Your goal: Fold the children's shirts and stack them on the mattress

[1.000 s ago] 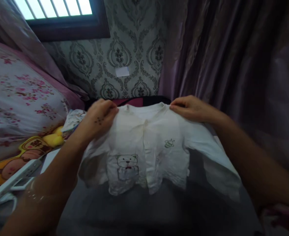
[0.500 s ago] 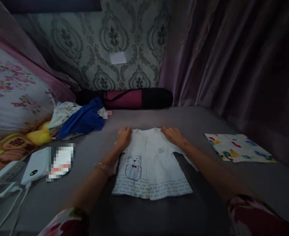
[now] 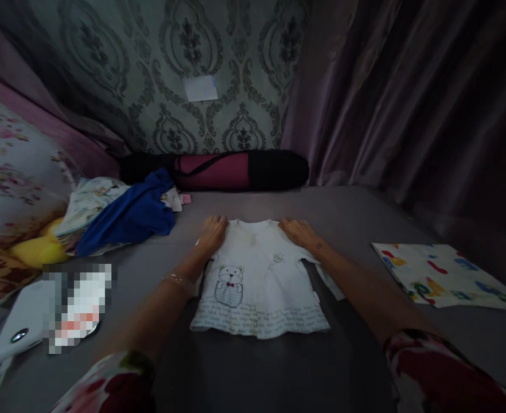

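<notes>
A small white baby shirt lies spread front side up, with a bear drawing, a small bee and a printed band along its hem. My left hand is closed on the shoulder at the left, beside the neckline. At the other shoulder, my right hand grips the cloth with its fingers curled; the fingertips of both hands are partly hidden. The sleeves hang out to the sides, partly covered by my forearms.
On the grey bed sheet, a folded patterned cloth lies right. A blue garment tops a clothes heap at left. A white power bank with cables is nearer. A black and pink rolled bag lies along the wall.
The view has shifted nearer, so things at the sides sit further out. Both hands keep hold of the shirt's shoulders, and its hem looks slightly more rippled.
</notes>
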`<state>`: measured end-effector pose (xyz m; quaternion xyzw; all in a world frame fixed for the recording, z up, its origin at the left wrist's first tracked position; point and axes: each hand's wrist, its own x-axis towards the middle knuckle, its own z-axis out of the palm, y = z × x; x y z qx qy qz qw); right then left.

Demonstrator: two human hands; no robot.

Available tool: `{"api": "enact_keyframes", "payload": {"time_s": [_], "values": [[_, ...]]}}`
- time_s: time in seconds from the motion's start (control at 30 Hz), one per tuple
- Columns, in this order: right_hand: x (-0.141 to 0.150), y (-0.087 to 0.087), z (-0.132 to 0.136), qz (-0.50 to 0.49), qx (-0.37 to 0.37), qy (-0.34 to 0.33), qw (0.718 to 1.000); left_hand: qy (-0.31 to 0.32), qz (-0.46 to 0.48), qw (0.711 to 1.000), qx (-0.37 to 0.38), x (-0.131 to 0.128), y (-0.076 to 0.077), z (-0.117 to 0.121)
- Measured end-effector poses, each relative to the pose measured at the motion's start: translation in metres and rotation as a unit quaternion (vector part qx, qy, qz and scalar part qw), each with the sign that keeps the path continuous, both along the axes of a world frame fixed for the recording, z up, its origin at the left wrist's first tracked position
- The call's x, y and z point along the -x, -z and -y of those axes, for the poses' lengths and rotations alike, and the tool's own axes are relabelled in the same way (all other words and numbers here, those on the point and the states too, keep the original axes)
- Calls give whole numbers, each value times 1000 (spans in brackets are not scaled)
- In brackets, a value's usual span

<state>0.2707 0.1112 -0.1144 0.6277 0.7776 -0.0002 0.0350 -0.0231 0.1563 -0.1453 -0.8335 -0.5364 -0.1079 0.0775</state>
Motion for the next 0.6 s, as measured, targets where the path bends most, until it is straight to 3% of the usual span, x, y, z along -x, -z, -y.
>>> {"api": "enact_keyframes", "payload": {"time_s": [0.3,0.47,0.6], "values": [[-4,3,-49,-26,-12,-4,1000,-29,13,999,20,-5,3,-43],[1,15,-60,-74,-18,41,996,-77,60,989,107,-8,1,-53],[7,25,-66,-151,-37,20,988,-96,84,982,139,-9,0,-56]]}}
